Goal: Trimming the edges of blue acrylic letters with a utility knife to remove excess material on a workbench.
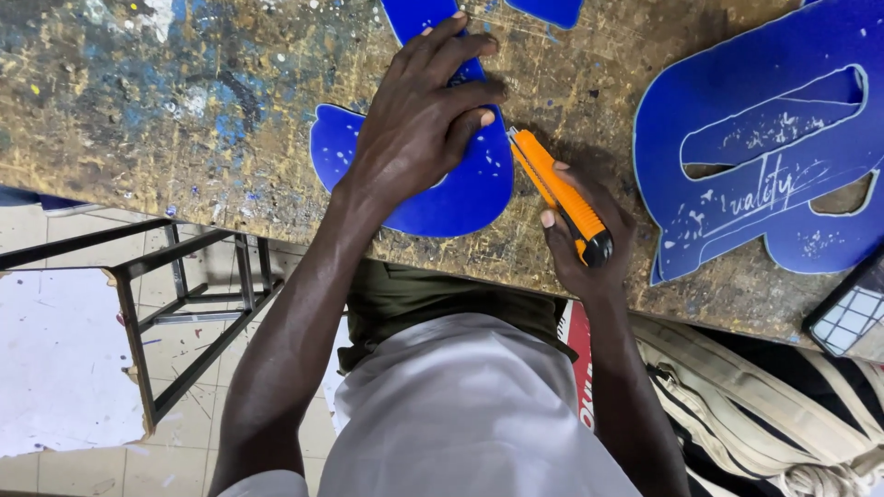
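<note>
Surface (184,110): worn wood top, scratched, paint-flecked w/ blue + white; front edge runs across the frame, person stands against it.

Big blue cut-out (764,147), rt side: large letter-like sign shape, pale edge, open slots cut through, white specks + some handwriting on its face. Lies flat, well apart from the work.

Small blue cut-out (460,198), centre near front edge: curved rounded piece, same blue sheet, flat on surface. Two more blue bits at top edge, partly out of view.

Left hand (419,120): fingers spread, palm pressed flat on small blue cut-out — looks like pinning it so it can't slide under the blade.

Right hand (585,244): wrapped tight round orange utility knife (557,193), black end toward the body, tip angled up-left to the piece's rt edge, just beside left fingers. Blade itself too small to tell if touching.

Rt edge: dark thing w/ white grid (852,317), partly cut off. Below surface: striped beige bag (783,396), metal frame (175,304) on tiled floor.
</note>
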